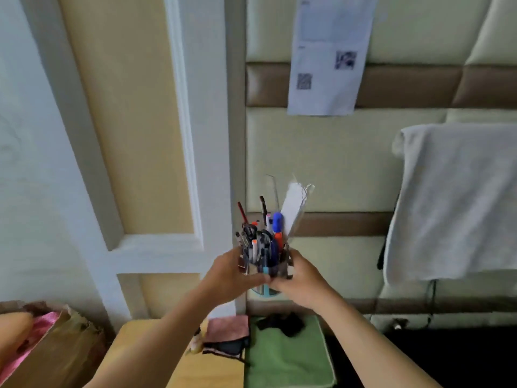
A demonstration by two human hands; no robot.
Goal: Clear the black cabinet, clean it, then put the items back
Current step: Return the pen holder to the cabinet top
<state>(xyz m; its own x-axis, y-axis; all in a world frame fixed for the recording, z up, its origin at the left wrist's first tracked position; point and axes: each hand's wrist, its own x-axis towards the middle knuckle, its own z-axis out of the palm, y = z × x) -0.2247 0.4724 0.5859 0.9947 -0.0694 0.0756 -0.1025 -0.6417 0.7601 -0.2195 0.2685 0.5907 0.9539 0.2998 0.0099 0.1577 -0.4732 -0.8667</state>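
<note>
A clear pen holder (pixel 275 271) with a blue base is held up in front of the padded wall. It is packed with several pens, markers, scissors and a clear ruler. My left hand (pixel 233 275) grips its left side and my right hand (pixel 300 280) grips its right side, fingertips meeting at the front. Below it lies a green cloth (pixel 288 357) with a small black object (pixel 282 323) on it. The black cabinet (pixel 419 357) shows as a dark surface at the lower right.
A wooden table (pixel 201 368) sits at the lower left, with a pink cloth (pixel 229 327) and a dark pouch at its edge. A brown paper bag (pixel 64 348) stands far left. A white towel (pixel 458 200) hangs at the right. A printed sheet (pixel 330 54) is on the wall.
</note>
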